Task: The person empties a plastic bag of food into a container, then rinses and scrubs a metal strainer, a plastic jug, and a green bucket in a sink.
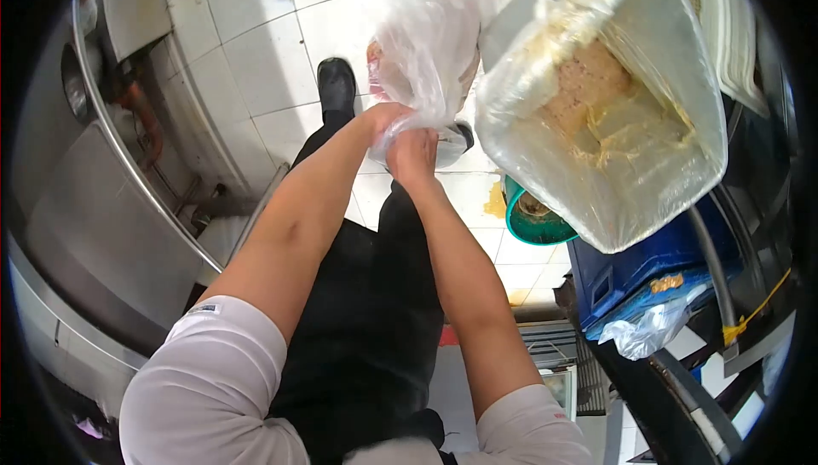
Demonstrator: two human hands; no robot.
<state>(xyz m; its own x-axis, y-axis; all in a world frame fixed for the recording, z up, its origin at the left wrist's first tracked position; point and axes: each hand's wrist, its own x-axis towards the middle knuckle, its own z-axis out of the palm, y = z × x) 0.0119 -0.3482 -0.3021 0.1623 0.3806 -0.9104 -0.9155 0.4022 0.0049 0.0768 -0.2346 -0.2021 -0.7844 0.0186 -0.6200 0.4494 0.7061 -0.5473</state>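
Note:
Both my hands meet at the twisted neck of a clear plastic bag [426, 35] that bulges out above them, with something pinkish showing inside. My left hand [381, 117] grips the neck from the left and my right hand [411, 154] closes on it just below. To the right stands a large square bin [682, 65] lined with clear plastic and holding a pale yellowish dough-like mass [588, 86]. The bag hangs over the white tiled floor [256, 56], close to the bin's left rim.
A stainless steel machine with a rail [128, 150] runs along the left. Below the bin sit a green bucket [532, 226], a blue crate [630, 269] and crumpled plastic [648, 329]. My black apron and shoe [336, 82] are beneath the bag.

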